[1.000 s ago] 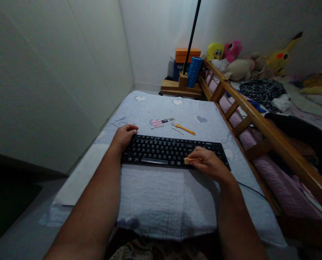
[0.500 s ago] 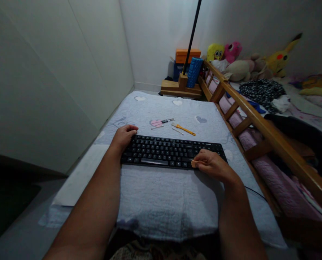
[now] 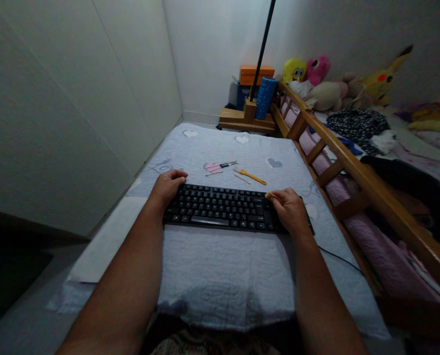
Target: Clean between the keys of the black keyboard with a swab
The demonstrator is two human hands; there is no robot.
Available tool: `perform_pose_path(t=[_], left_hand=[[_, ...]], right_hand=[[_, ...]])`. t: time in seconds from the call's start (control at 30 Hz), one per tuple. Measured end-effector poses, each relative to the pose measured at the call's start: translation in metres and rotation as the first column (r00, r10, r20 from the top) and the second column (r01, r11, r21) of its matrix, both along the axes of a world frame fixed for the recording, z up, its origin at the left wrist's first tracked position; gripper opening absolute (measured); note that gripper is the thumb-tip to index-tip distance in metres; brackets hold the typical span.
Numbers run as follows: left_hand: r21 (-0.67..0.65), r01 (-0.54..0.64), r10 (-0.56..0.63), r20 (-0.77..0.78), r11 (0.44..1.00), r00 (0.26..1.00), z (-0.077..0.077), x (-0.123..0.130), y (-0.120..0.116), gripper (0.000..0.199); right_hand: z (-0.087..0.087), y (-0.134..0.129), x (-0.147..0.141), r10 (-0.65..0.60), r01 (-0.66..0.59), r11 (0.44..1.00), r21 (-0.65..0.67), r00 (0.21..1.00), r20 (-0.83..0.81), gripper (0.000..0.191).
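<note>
A black keyboard (image 3: 220,207) lies flat on the cloth-covered surface. My left hand (image 3: 168,186) grips its left end, thumb along the upper left corner. Pinched in my right hand (image 3: 288,207) is a small pale orange piece (image 3: 269,195), perhaps cloth or sponge, mostly hidden by the fingers. It is at the keyboard's upper edge, left of the number pad, which the hand largely covers. Beyond the keyboard lie an orange-handled brush (image 3: 253,176), a cotton swab (image 3: 242,179), another thin swab-like stick (image 3: 214,173) and a dark-handled tool with a metal tip (image 3: 228,164).
A wooden bed rail (image 3: 346,170) runs along the right, with plush toys and clothes behind it. The keyboard cable (image 3: 340,260) trails right. A white sheet (image 3: 101,246) lies under my left forearm. At the far end stand a wooden base (image 3: 238,118) with a black pole and a blue roller (image 3: 266,98).
My right hand has moved away from me, from the keyboard's lower edge to its upper edge, still pinching the pale orange piece. The left hand stays at the left end.
</note>
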State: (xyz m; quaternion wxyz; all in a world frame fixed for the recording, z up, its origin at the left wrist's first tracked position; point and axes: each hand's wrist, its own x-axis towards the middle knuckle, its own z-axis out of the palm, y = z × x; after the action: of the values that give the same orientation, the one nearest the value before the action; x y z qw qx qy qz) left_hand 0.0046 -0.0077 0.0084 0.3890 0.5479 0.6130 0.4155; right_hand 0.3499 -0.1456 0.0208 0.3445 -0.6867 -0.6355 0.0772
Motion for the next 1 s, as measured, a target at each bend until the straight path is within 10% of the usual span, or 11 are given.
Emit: perform_pose_path(t=[0.53, 1.0], left_hand=[[-0.003, 0.003, -0.003, -0.002, 1.000, 1.000, 0.001, 0.000, -0.001, 0.019], [-0.015, 0.000, 0.000, 0.003, 1.000, 1.000, -0.001, 0.000, -0.001, 0.023]], right_hand=[[0.008, -0.015, -0.002, 0.101, -0.100, 0.984, -0.146, 0.995, 0.003, 0.017], [-0.007, 0.006, 0.001, -0.074, 0.070, 0.990, 0.119, 0.997, 0.026, 0.021]])
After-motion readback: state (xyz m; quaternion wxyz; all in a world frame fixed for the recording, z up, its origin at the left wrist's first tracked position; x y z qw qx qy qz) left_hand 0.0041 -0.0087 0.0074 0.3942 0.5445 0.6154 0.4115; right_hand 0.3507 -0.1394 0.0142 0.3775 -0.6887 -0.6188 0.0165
